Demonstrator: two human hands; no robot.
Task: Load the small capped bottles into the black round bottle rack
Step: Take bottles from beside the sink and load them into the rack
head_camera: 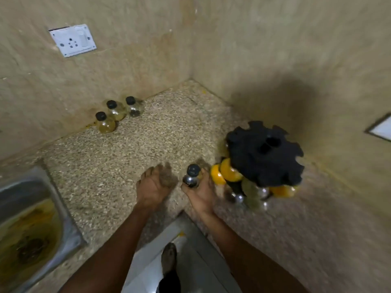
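Note:
The black round bottle rack (265, 154) stands at the right of the speckled counter, its notched top plate facing me. Several bottles, some with orange contents (229, 172), hang under its rim. My right hand (201, 192) is shut on a small dark bottle with a black cap (192, 175), held upright just left of the rack. Beside it, my left hand (153, 186) hovers over the counter with fingers apart and nothing in it. Three capped bottles (117, 113) with pale yellowish contents stand against the back wall at the left.
A steel sink (12, 187) with yellowish water lies at the near left. A white wall socket (73, 40) sits high on the back wall. Walls meet in a corner behind the counter (148, 134). My foot (169, 258) shows on the floor below the counter's inner edge.

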